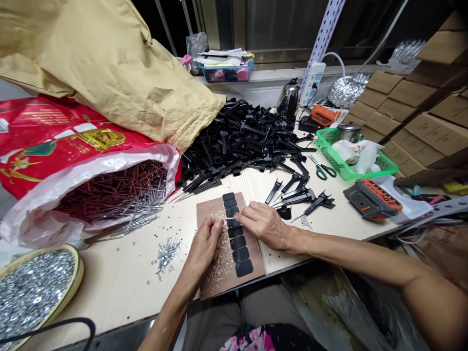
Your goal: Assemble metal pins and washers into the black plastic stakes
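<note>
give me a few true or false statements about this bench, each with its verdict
1. The flat black pieces lie in one column on the brown board. True.
2. The right hand grips the scissors. False: it is at the flat black pieces; the scissors lie beside the green basket.
3. The red bag lies open, with thin rods inside. True.
4. The black plastic parts are heaped in the green basket. False: they are piled on the table.
</note>
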Demonstrator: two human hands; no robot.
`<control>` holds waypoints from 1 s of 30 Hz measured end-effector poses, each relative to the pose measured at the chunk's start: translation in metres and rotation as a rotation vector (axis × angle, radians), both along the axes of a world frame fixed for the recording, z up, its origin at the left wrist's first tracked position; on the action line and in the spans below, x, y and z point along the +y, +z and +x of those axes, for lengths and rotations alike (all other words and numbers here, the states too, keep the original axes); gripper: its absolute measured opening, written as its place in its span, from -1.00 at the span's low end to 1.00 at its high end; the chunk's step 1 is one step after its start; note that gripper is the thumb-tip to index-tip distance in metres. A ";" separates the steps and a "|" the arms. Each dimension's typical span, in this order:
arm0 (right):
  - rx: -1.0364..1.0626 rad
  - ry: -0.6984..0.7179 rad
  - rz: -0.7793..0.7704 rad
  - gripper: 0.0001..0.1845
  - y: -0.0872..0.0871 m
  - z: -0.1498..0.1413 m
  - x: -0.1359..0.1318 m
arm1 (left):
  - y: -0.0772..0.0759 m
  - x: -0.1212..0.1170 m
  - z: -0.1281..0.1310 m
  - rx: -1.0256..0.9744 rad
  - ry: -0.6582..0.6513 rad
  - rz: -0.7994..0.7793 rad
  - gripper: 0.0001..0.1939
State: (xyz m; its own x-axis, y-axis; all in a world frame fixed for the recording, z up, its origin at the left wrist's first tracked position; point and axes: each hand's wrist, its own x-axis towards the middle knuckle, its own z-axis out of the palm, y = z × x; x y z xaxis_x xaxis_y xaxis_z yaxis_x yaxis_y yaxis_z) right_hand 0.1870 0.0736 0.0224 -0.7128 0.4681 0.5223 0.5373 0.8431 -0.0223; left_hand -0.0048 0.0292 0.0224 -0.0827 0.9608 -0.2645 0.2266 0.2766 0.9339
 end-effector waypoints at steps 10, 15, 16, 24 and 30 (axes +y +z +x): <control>0.548 -0.055 -0.626 -0.84 0.027 -0.043 -0.023 | 0.020 -0.005 0.024 -0.456 0.279 0.334 -0.76; 0.631 -0.068 -0.646 -0.83 0.045 -0.041 -0.017 | 0.042 -0.004 0.015 -0.481 0.318 0.376 -0.78; 0.629 -0.073 -0.572 -0.82 0.047 -0.040 -0.015 | 0.045 -0.006 0.014 -0.412 0.312 0.370 -0.77; 0.185 -0.087 -0.066 -0.82 0.051 -0.038 -0.002 | 0.044 -0.012 0.011 0.299 0.173 0.532 -0.78; -0.131 -0.141 0.026 -0.78 0.036 -0.051 -0.004 | 0.039 -0.010 0.012 0.620 0.066 0.500 -0.79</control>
